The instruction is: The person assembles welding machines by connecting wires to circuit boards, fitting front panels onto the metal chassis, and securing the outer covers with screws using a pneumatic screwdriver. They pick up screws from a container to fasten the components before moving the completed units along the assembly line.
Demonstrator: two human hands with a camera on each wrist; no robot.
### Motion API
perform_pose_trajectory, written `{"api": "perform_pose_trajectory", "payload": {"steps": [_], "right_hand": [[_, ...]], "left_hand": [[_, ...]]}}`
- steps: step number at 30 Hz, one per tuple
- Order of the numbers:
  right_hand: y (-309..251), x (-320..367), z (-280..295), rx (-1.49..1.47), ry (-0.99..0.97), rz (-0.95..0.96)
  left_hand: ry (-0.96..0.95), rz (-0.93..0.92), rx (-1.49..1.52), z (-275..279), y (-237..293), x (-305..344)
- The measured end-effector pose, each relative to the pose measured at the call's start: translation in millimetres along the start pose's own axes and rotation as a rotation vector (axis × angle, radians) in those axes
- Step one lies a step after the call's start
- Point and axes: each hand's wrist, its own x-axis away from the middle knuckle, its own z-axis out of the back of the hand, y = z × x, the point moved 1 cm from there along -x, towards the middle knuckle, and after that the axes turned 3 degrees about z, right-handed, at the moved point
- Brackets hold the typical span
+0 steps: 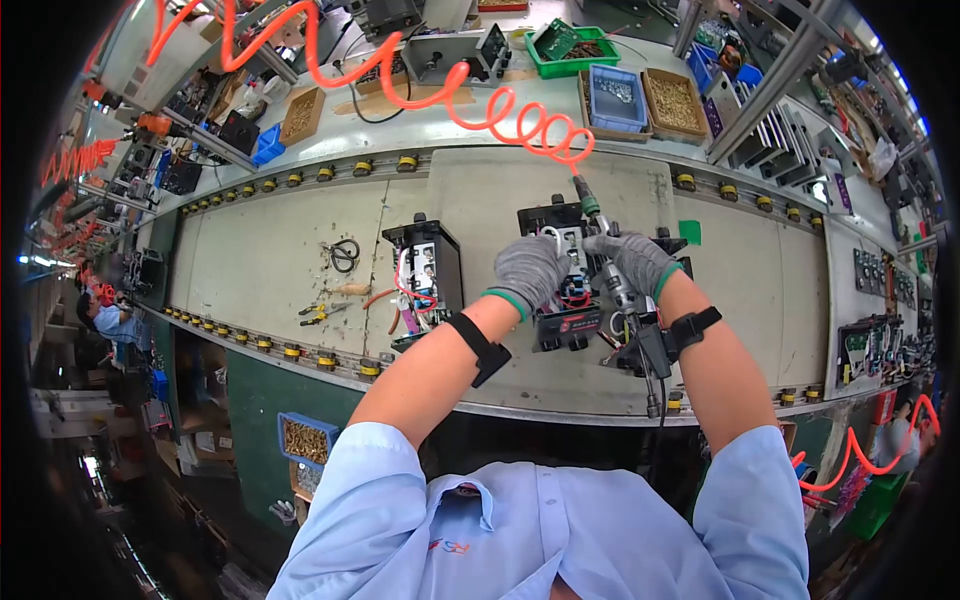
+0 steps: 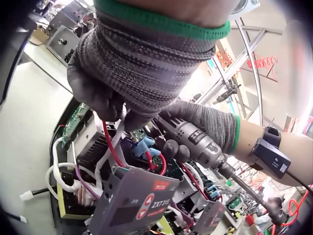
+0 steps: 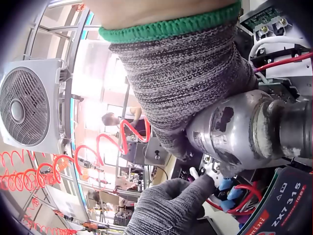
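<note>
My right hand (image 1: 640, 262), in a grey knit glove, grips a metal air screwdriver (image 2: 195, 142) fed by an orange coiled hose (image 1: 540, 130). The tool overlaps an opened black power unit (image 1: 567, 325), whose front panel (image 2: 137, 203) reads ZX7 315. Over that unit's inside, my gloved left hand (image 1: 528, 268) pinches a white cable (image 2: 117, 129). A red wire (image 2: 111, 142) runs up beside the same fingers. Blue-sleeved connectors (image 2: 144, 147) and circuit boards show below the hands. The tool's working tip is hidden among the parts.
Another opened unit (image 1: 435, 265) stands to the left. Pliers with yellow handles (image 1: 322, 313) and black-handled scissors (image 1: 343, 255) lie farther left. Across the back are a blue bin (image 1: 615, 97), a screw box (image 1: 675, 100) and a green tray (image 1: 570, 65). Rollers (image 1: 362, 167) line the bench track.
</note>
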Motion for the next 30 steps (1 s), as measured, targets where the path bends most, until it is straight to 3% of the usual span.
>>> {"api": "perform_pose_trajectory", "payload": {"steps": [6, 11, 20, 22, 25, 27, 28, 30], "right_hand": [[7.7, -10.3, 9.3, -0.126, -0.048, -0.039], [11.1, -3.3, 1.1, -0.102, -0.082, -0.033], [7.7, -20.3, -12.9, -0.101, -0.15, 0.007], [-13.1, -4.4, -6.6, -0.183, -0.038, 0.092], [-25.9, -6.6, 3.3, -0.216, -0.009, 0.196], [-25.5, -14.4, 4.1, -0.233, 0.051, 0.276], [-20.2, -9.7, -0.2, -0.228, 0.045, 0.27], [-17.7, -10.8, -11.3, -0.278, 0.217, 0.329]], "left_hand": [[-0.12, 0.044, -0.17, 2.8, 5.5, -3.3], [-0.157, -0.039, -0.088, 3.7, -19.3, -2.6], [-0.16, 0.14, 0.104, 33.4, -48.3, 46.3], [-0.045, 0.302, 0.359, 37.5, -50.1, 88.5], [-0.125, 0.412, 0.526, 11.2, -60.8, 139.2], [-0.43, 0.78, 0.98, -4.9, -55.6, 151.9], [-0.43, 0.787, 0.986, -21.3, -52.5, 154.5], [-0.465, 0.938, 1.365, -63.2, -52.5, 138.9]]}}
